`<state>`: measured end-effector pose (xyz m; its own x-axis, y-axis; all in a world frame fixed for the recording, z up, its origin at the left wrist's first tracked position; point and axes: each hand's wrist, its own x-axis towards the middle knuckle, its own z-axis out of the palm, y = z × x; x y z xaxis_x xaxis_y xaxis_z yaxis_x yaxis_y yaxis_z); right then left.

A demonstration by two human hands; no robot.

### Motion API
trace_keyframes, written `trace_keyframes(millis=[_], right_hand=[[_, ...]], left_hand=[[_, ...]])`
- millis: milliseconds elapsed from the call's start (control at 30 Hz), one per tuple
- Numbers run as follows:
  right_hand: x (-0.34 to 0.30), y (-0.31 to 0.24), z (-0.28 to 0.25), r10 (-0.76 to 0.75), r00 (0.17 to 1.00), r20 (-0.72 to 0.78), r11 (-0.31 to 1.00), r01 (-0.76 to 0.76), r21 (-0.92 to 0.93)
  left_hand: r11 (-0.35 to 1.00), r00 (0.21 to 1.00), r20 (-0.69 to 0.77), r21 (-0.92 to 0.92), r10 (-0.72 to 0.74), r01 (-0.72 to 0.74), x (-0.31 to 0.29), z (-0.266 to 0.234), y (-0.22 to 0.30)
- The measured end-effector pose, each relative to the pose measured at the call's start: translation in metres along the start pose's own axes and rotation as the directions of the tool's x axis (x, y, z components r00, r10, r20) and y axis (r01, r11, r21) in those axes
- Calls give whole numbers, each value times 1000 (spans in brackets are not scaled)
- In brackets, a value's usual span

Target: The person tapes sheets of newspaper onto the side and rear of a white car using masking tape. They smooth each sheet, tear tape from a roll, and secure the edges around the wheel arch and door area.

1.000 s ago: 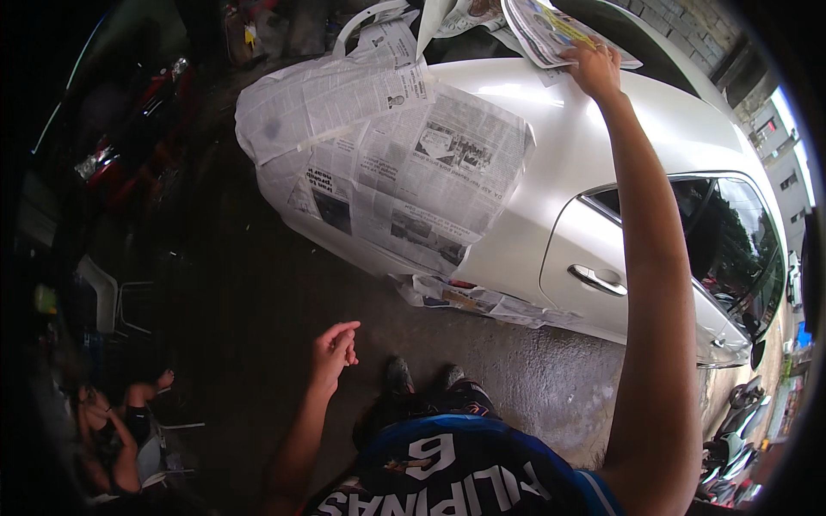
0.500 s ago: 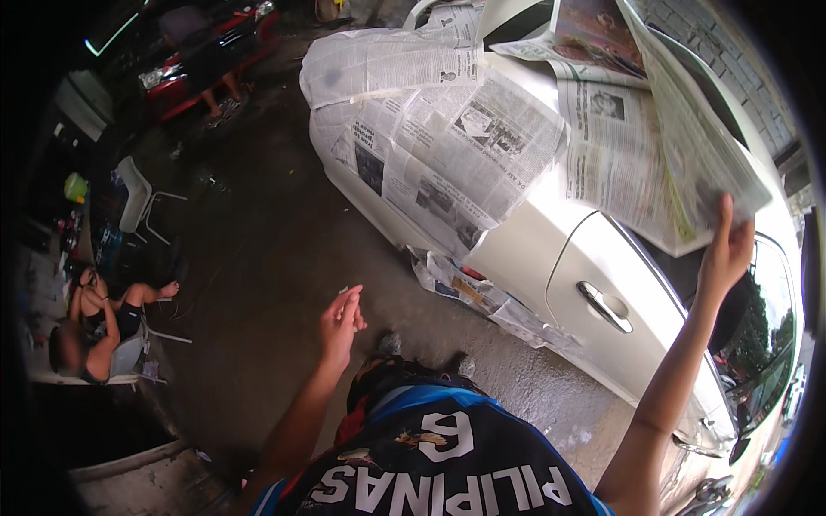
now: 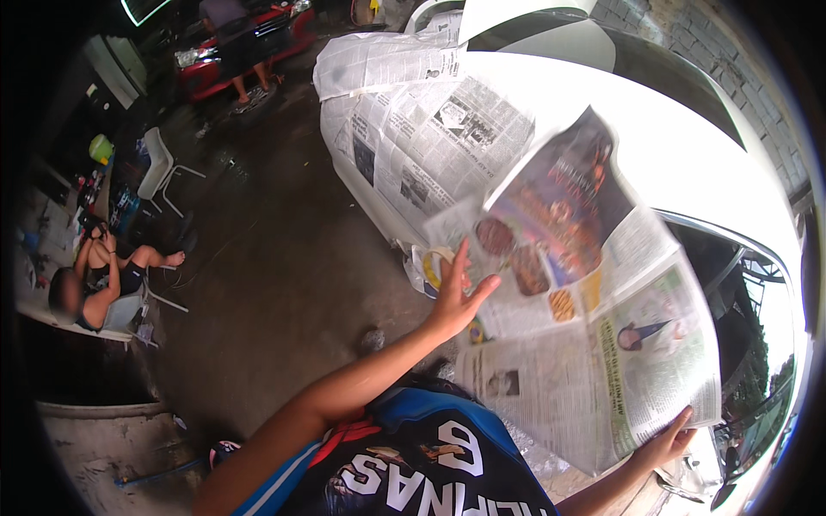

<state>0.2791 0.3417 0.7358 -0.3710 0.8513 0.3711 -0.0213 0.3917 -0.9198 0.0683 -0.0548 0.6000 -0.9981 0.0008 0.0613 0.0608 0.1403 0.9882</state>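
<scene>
A large newspaper sheet [image 3: 551, 344] with a colour food picture hangs unfolded in front of me, beside a white car [image 3: 680, 163]. My right hand [image 3: 664, 443] pinches its lower right edge between thumb and fingers. At the sheet's left side, my left hand [image 3: 460, 297] is open with fingers spread; whether it touches the paper I cannot tell. Other newspaper [image 3: 413, 129] covers the car's end panel and corner. The held sheet hides the car door and its handle.
A seated person [image 3: 107, 284] is at the left, near a white chair [image 3: 157, 163] and a cluttered bench. Farther back, another person [image 3: 232, 43] stands by a red car [image 3: 198, 73]. A grey block wall [image 3: 731, 77] runs behind the white car.
The newspaper sheet has come off the car toward me and spread out. My right hand has moved down with it. My left hand has gone right and up to the sheet, fingers opening.
</scene>
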Motion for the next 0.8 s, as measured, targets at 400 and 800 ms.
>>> trace_keyframes(millis=[400, 800], right_hand=[[39, 134, 25, -246, 963, 105, 923, 266, -279], [106, 151, 8, -290, 957, -7, 565, 165, -809]], left_hand=[[642, 835, 43, -619, -549, 453, 28, 99, -88], [863, 843, -201, -204, -500, 463, 71, 122, -75]])
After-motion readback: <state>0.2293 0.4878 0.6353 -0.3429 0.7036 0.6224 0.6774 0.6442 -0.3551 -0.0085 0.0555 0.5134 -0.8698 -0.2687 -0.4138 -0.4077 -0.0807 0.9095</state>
